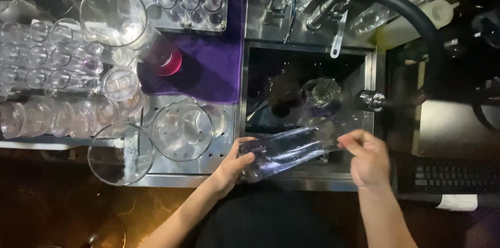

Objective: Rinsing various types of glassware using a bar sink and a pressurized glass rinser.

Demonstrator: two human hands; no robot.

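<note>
Both hands grip a tall clear glass vessel (289, 150) lying sideways over the dark steel sink (307, 53): left hand (232, 167) at its base, right hand (369, 158) at its blurred, hard-to-trace rim.

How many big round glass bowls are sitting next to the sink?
3. One tall one stands at the back left, one sits on the metal drainboard beside the sink, and one sits at the front left edge. More may be hidden among the small glasses.

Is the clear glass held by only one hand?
No: both the left hand and right hand grip the clear glass over the sink.
</note>
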